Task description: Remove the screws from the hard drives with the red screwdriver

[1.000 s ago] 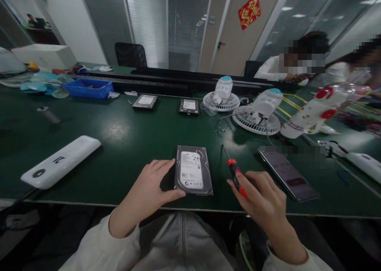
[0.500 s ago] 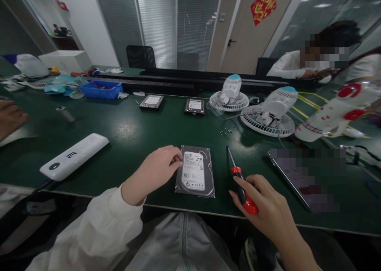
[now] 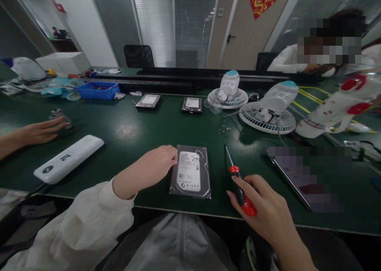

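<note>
A hard drive (image 3: 191, 171) with a white label lies flat near the front edge of the green table (image 3: 143, 132). My left hand (image 3: 151, 165) rests against its left edge, fingers curled onto the drive's upper left corner. My right hand (image 3: 264, 207) is closed round the red-and-black handle of a screwdriver (image 3: 238, 183), whose shaft lies on the table pointing away, just right of the drive.
Two more hard drives (image 3: 148, 101) (image 3: 192, 104) lie farther back. Two small white fans (image 3: 228, 92) (image 3: 269, 112) and loose screws (image 3: 225, 128) sit at the right. A phone (image 3: 300, 175), a white box (image 3: 68, 158), a blue bin (image 3: 97, 90). Another person's hand (image 3: 38, 130) reaches in at left.
My left hand has gone from lying open beside the drive to curling onto its corner. My right hand drew the screwdriver nearer. Another person's hand has come in from the left.
</note>
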`<action>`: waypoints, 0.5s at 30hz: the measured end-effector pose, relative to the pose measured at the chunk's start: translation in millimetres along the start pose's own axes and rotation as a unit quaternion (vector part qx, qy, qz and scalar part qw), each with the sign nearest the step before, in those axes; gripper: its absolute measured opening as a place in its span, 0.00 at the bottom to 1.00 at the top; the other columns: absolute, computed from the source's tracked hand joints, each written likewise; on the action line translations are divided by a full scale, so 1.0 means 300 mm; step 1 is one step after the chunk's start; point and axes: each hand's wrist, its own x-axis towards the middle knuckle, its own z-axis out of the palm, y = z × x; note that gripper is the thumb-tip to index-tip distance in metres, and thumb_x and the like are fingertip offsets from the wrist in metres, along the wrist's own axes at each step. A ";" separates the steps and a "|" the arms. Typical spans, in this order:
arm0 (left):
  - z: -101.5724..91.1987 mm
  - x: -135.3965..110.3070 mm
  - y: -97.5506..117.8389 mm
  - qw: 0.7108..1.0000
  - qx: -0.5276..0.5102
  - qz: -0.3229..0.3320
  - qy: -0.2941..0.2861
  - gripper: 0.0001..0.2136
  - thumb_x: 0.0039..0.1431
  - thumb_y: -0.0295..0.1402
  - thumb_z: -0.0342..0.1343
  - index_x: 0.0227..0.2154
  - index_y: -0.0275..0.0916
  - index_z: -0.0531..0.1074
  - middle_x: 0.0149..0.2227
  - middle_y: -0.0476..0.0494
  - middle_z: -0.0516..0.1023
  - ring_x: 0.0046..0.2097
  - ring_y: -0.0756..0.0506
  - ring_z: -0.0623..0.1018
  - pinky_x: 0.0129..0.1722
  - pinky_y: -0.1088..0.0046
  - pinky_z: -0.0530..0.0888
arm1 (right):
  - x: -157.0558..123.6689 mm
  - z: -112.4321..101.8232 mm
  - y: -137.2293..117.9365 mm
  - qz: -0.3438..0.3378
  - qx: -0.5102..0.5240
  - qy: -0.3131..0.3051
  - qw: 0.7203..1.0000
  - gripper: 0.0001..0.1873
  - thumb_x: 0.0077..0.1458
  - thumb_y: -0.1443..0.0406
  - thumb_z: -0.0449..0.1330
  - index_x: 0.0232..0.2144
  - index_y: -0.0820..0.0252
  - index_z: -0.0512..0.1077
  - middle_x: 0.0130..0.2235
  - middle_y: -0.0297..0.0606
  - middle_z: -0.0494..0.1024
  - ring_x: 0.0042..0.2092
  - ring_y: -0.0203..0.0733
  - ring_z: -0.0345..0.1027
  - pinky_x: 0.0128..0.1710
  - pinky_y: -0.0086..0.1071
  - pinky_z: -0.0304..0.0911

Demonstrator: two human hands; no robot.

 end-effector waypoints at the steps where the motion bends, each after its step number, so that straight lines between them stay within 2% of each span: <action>1: -0.002 0.002 -0.002 1.000 0.005 0.006 -0.005 0.09 0.69 0.31 0.47 0.40 0.37 0.72 0.43 0.40 0.78 0.44 0.42 0.77 0.46 0.64 0.71 | -0.003 0.000 0.000 0.001 0.001 -0.001 1.000 0.14 0.58 0.64 0.63 0.45 0.64 0.73 0.37 0.39 0.71 0.35 0.39 0.70 0.31 0.31 0.67; 10: -0.042 0.025 -0.003 0.999 0.027 0.036 -0.013 0.09 0.70 0.29 0.46 0.40 0.37 0.71 0.44 0.41 0.77 0.46 0.43 0.76 0.48 0.65 0.69 | -0.013 0.005 0.008 0.009 0.011 -0.004 1.000 0.15 0.58 0.64 0.64 0.47 0.64 0.72 0.38 0.39 0.70 0.37 0.38 0.68 0.33 0.31 0.65; 15: -0.128 0.119 0.041 0.999 0.004 0.039 -0.009 0.08 0.67 0.29 0.47 0.34 0.38 0.70 0.36 0.45 0.77 0.37 0.45 0.75 0.38 0.69 0.68 | -0.015 0.002 0.005 0.009 0.011 -0.002 1.000 0.15 0.58 0.64 0.64 0.47 0.64 0.72 0.38 0.39 0.70 0.37 0.39 0.69 0.33 0.31 0.66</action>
